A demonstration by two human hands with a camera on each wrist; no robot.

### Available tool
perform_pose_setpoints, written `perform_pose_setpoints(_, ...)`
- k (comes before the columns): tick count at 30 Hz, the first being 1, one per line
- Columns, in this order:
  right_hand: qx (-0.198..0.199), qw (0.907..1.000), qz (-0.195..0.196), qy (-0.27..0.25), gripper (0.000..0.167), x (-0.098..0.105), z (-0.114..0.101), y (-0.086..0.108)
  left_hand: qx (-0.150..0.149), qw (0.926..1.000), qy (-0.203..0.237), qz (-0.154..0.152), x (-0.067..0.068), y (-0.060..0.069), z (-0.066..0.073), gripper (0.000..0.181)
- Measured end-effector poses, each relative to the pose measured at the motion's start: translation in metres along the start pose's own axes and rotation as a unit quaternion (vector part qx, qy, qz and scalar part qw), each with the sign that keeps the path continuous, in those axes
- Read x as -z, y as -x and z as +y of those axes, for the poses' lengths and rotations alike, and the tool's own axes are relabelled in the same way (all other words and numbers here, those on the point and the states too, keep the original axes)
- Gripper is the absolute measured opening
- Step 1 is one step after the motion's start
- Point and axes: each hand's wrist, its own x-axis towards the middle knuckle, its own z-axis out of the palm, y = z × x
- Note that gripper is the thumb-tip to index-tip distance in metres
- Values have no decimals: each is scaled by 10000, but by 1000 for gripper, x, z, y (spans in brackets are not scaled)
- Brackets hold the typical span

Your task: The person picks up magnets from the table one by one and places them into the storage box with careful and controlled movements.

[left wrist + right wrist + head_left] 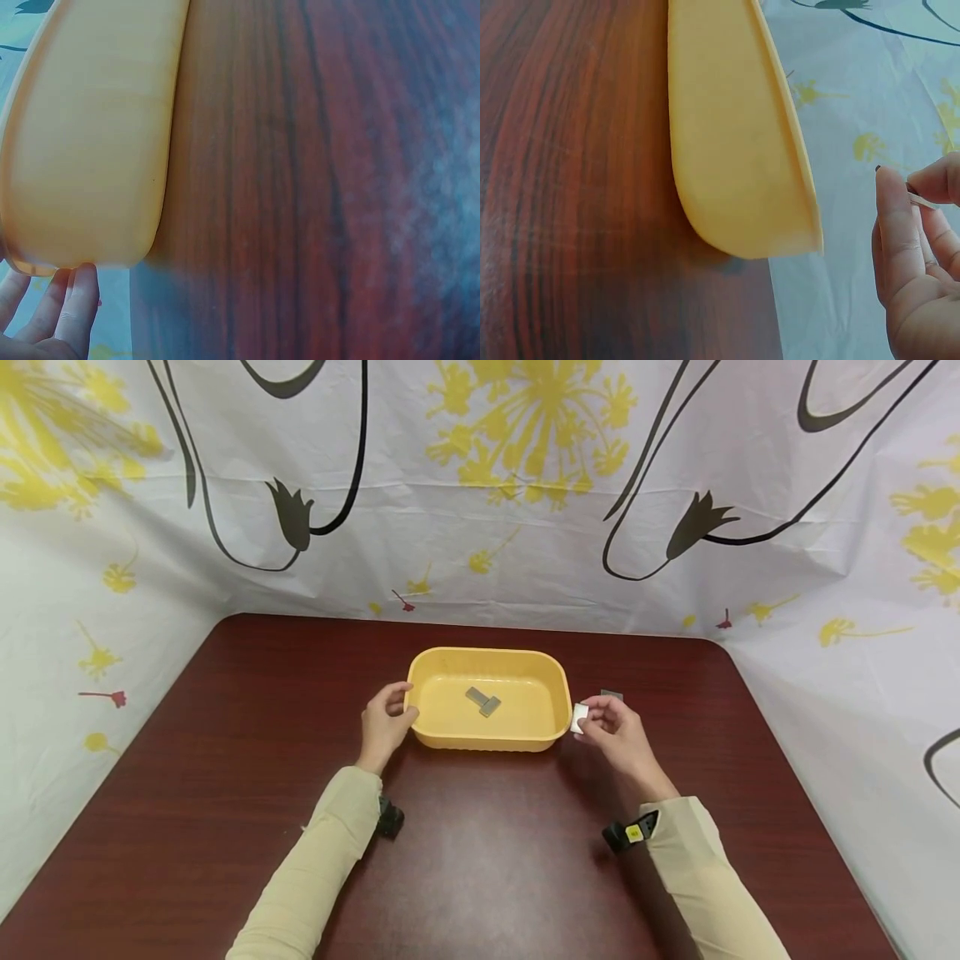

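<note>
A yellow plastic tub (491,743) stands on the table, with two small flat grey rectangular pieces (489,706) overlapping on its floor. My left hand (384,722) holds the tub's left end, thumb and fingers at the rim; in the left wrist view its fingertips (86,281) touch the end wall. Just off the tub's right end, my right hand (615,735) pinches a small white flat rectangular piece (580,717) between thumb and fingers. In the right wrist view that piece (922,201) appears edge-on, partly hidden by the fingers.
Behind the right hand, another flat grey piece (612,694) lies on the dark red-brown wooden table (480,843), partly covered by the fingers. A white patterned sheet (465,543) hangs along the table's back and sides. Dark cameras (390,818) are strapped to both wrists.
</note>
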Motion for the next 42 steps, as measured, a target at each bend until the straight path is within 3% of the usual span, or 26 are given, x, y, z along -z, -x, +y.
perform_pose_setpoints(2, 56, 9999, -42, -115, 25, -2, 0, -2, 13, 10000, -6, 3, 0, 0, 0, 36)
perform_pose_setpoints(9, -47, 9995, -185, 245, 25, -12, -10, -9, 31, 10000, 13, -20, 1, 1, -2, 36)
perform_pose_setpoints(18, -235, 9986, -416, 209, 27, -23, -11, -20, 62, 9999, 127, -37, 2, 2, 2, 36)
perform_pose_setpoints(23, -155, 9983, -507, 226, 26, -29, -11, -26, 55, 9998, 165, -12, 1, 1, 2, 36)
perform_pose_setpoints(32, 48, 9985, -515, 193, 23, -39, -7, -34, 54, 9999, 154, 15, 0, 0, 2, 35)
perform_pose_setpoints(42, -208, 9991, -323, 166, 24, -47, -6, -41, 18, 9999, 146, 4, 0, 0, 1, 35)
